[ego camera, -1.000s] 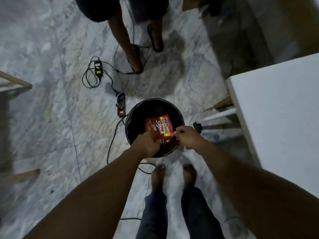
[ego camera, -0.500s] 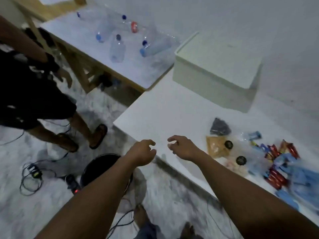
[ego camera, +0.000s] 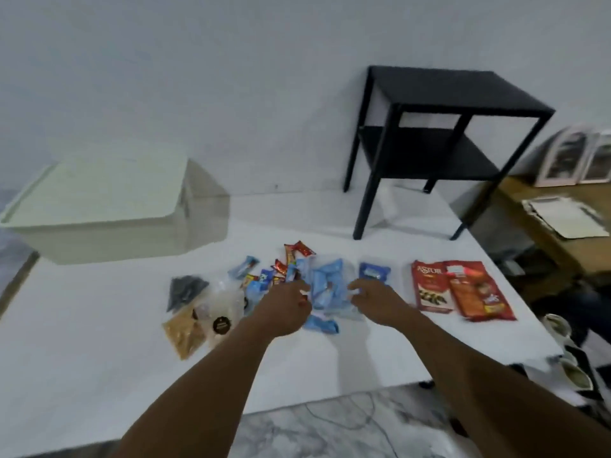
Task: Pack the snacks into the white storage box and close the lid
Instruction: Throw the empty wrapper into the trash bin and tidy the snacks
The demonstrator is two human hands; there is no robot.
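Black side table [ego camera: 443,94] on white tabletop [ego camera: 99,342]; papers [ego camera: 565,219] right.

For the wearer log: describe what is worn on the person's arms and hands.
No sleeves: the left arm and right arm are bare as far as the frame shows. The left hand and right hand wear no gloves; no watch, band or ring shows, though the picture is blurred.

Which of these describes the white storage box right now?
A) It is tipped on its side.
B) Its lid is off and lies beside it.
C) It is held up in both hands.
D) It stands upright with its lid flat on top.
D: the lid lies flat on top of the white storage box, which stands upright on the white table.
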